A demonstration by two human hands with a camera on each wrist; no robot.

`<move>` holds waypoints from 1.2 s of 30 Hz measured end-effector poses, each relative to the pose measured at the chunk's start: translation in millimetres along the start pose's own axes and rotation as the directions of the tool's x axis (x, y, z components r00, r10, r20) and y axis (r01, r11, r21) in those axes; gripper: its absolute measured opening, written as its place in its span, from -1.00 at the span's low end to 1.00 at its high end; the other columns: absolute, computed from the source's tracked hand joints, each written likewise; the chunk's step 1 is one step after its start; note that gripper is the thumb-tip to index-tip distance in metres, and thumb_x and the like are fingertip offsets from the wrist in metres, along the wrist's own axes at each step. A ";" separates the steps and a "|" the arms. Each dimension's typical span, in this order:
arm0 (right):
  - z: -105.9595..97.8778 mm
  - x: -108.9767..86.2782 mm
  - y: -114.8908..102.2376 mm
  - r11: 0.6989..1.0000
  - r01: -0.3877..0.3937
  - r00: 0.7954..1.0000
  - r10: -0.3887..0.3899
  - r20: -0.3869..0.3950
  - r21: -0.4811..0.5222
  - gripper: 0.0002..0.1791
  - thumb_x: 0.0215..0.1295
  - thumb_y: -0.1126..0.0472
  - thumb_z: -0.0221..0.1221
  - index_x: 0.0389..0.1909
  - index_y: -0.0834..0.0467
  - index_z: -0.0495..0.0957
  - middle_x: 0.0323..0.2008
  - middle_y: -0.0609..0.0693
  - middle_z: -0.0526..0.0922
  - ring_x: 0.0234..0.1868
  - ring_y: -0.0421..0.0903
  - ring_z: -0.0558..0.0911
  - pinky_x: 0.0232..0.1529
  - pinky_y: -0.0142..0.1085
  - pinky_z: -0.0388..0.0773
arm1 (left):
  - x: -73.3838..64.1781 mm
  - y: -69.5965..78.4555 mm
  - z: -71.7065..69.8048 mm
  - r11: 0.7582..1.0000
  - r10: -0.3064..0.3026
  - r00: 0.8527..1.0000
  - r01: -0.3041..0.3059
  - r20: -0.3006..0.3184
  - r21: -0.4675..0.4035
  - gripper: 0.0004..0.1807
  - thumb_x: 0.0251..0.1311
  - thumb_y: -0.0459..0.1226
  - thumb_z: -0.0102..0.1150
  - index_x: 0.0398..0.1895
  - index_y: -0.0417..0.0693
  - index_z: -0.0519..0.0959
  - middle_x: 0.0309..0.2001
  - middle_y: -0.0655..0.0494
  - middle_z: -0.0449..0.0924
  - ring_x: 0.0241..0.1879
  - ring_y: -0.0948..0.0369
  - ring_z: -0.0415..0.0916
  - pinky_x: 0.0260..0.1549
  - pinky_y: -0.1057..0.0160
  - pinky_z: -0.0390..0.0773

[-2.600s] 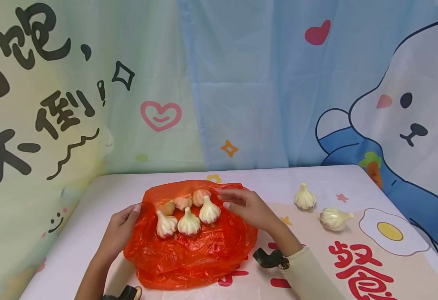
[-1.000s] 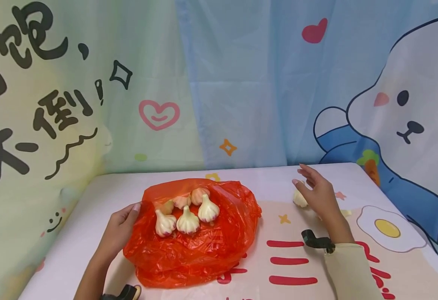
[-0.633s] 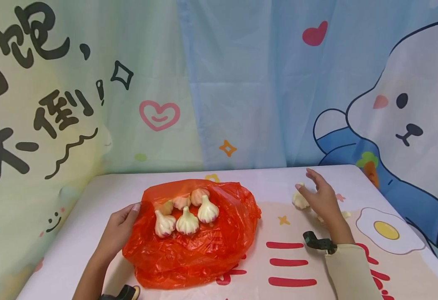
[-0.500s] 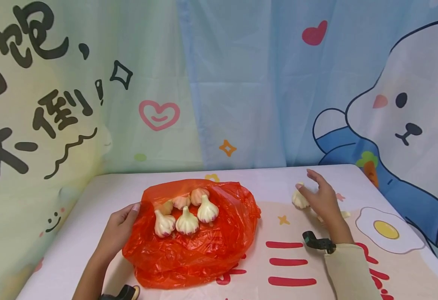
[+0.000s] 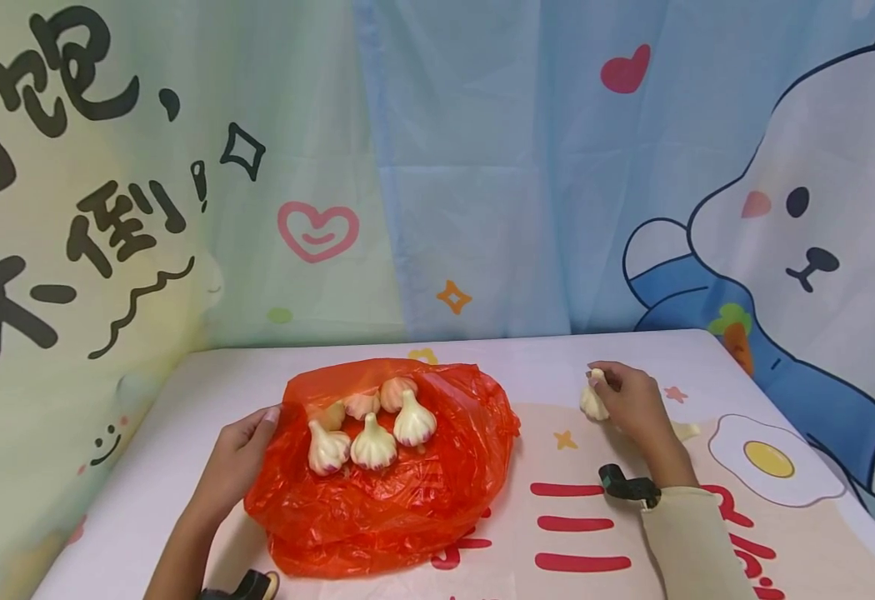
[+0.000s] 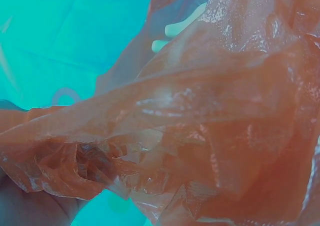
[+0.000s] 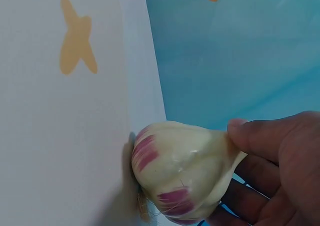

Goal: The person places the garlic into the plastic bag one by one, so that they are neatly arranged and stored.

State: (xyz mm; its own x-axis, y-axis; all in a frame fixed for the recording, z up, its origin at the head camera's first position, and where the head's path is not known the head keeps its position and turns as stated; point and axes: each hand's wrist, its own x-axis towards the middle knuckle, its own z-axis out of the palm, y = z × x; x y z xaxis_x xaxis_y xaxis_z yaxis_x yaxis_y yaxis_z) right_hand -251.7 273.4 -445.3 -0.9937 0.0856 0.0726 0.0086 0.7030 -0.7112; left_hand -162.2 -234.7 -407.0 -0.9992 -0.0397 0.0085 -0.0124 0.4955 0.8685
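My left hand (image 5: 238, 454) grips the left edge of a red plastic bag (image 5: 437, 512), whose crumpled film fills much of the left wrist view. Several garlic bulbs (image 5: 373, 443) sit at the bag's mouth, the rear ones tinted by the film. At the right, my right hand (image 5: 632, 408) pinches a garlic bulb (image 7: 180, 171) by its neck between thumb and fingers. The bulb's purple-streaked base is close to the tabletop; whether it touches I cannot tell. Behind my right wrist, another garlic bulb (image 5: 685, 430) is mostly hidden, with only its neck showing.
A white table (image 5: 542, 367) with a printed mat (image 5: 512, 550) carries everything. A printed curtain (image 5: 475, 208) hangs just behind its far edge. A black wrist camera (image 5: 628, 486) sits on the right wrist, another (image 5: 246, 586) on the left.
My right hand has gone from the bag's right rim over to the loose bulbs, and its spread fingers have closed on one bulb's neck. The left hand stays on the bag.
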 end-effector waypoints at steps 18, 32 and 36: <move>-0.6 -2.6 -5.8 0.986 0.103 0.995 -0.100 -0.027 0.129 -0.62 0.45 0.20 0.11 0.20 0.26 0.49 0.08 0.21 0.60 0.15 0.18 0.52 0.17 0.02 0.43 | -0.8 -0.7 -0.5 1.000 -0.003 1.000 0.003 -0.007 -0.001 -0.37 0.51 0.04 -0.25 0.31 -0.30 0.39 0.14 -0.21 0.52 0.03 -0.03 0.52 -0.05 0.17 0.60; -2.1 -9.9 -46.9 0.950 0.194 0.981 -0.186 -0.054 0.246 -0.51 0.38 -0.10 0.14 0.15 0.14 0.54 0.01 0.07 0.66 0.10 0.07 0.59 0.06 -0.21 0.50 | -0.4 -2.5 0.0 1.000 -0.008 1.000 0.007 -0.008 -0.009 -0.38 0.51 0.03 -0.24 0.30 -0.30 0.40 0.11 -0.20 0.54 -0.02 -0.01 0.54 -0.10 0.19 0.62; -2.9 -8.9 -58.3 0.932 0.245 0.969 -0.240 -0.054 0.268 -0.54 0.37 -0.07 0.16 0.13 0.14 0.56 0.00 0.04 0.67 0.07 0.03 0.60 0.01 -0.36 0.51 | 0.3 -2.7 0.4 1.000 -0.001 1.000 0.001 -0.010 -0.008 -0.39 0.51 0.02 -0.24 0.29 -0.30 0.41 0.11 -0.20 0.55 -0.02 -0.02 0.54 -0.08 0.20 0.61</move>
State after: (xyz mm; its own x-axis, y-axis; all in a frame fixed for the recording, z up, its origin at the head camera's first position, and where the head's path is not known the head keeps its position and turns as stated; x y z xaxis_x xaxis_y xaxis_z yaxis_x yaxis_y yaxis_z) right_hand -243.0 233.7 -402.5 -0.9592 -0.0471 0.2787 -0.2657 0.4864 -0.8323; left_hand -162.5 -235.7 -409.5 -0.9987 -0.0484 0.0127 -0.0126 0.4888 0.8723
